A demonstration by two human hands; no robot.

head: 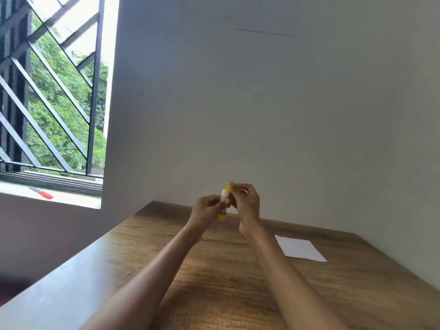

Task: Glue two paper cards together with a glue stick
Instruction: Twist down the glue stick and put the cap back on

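Two hands hold a glue stick upright above a wooden table

The left hand (206, 209) grips the yellow and white glue stick (223, 203) by its body; the right hand (245, 200) pinches its yellow top. Both are raised over the far middle of the table (214, 289), near the pale wall (262, 103). A white paper card (301, 248) lies flat to the right, well apart, with bare wood around it. A barred window (52, 91) is far left

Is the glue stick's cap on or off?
Cannot tell: the right hand pinches the glue stick at its yellow top; left hand grips the body.
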